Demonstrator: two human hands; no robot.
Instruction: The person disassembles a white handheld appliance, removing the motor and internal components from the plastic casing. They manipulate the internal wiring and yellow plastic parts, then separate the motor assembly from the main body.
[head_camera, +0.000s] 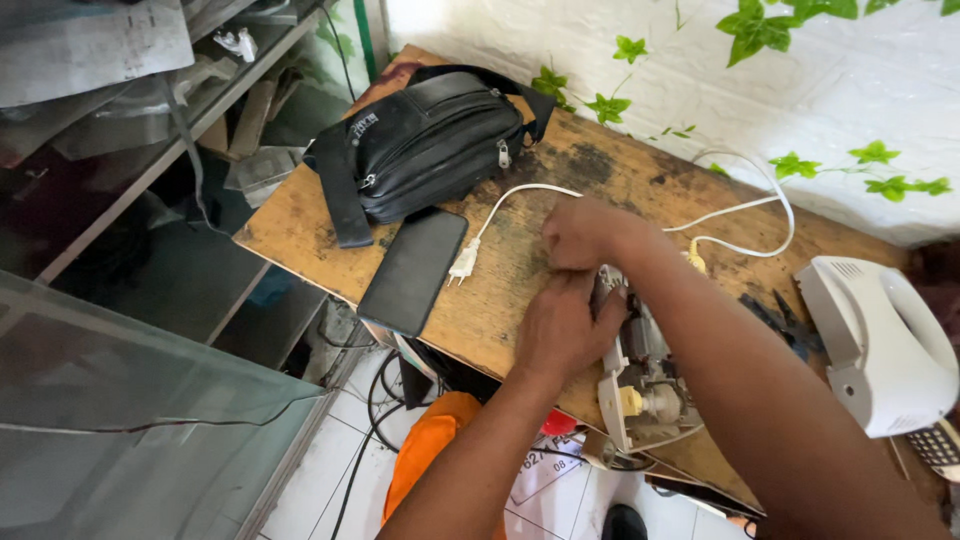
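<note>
A worn, stained wooden table (520, 290) is carrying everything here. Beyond the hands, a black zippered fabric bag (430, 140) is lying on it, with a flat black phone (413, 270) sitting just to their left. A white power cord with a plug (465, 262) is trailing between. The opened white appliance base (640, 380) is resting under the hands, and a white plastic housing (880, 340) is lying to their right.

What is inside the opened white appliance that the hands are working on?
Inside the opened white appliance, a metal motor and a yellowish gear show. The left hand and right hand cover its upper end.
</note>
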